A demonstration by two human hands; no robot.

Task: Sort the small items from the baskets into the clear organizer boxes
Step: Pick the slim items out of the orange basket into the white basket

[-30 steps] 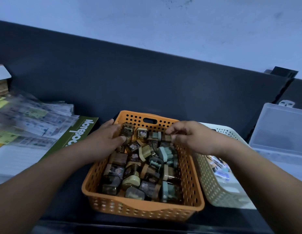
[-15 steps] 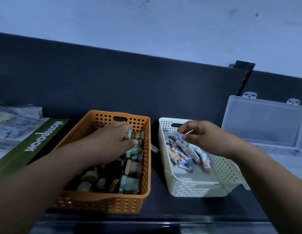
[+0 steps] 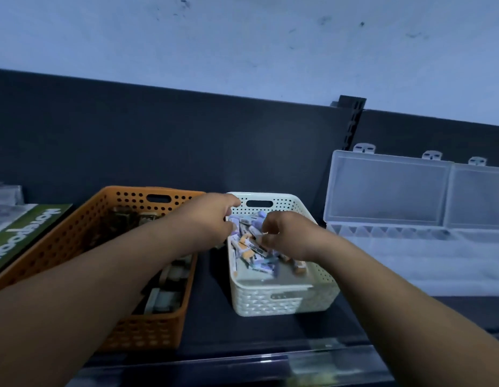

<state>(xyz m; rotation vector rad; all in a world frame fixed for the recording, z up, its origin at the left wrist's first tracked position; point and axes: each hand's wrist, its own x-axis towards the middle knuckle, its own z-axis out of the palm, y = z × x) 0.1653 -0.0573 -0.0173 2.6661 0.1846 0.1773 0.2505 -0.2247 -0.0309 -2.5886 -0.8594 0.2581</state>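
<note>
Evidently the sorting has barely begun. Nearest, the white basket (image 3: pixel 270 300) holds a heap of small packets (image 3: pixel 253 248). Over them the right hand (image 3: pixel 290 236) curls finger and thumb in a pinch on one or two. The left hand (image 3: pixel 209 219) hovers at the white basket's left rim, fingers curled; whether they hold anything I cannot tell. Left of the white basket, the orange basket (image 3: pixel 147 331) is full of small boxes (image 3: pixel 164 300). Right of it and farther back, the clear organizer box (image 3: pixel 410 247) lies open, seemingly unfilled, with no obstacle between.
</note>
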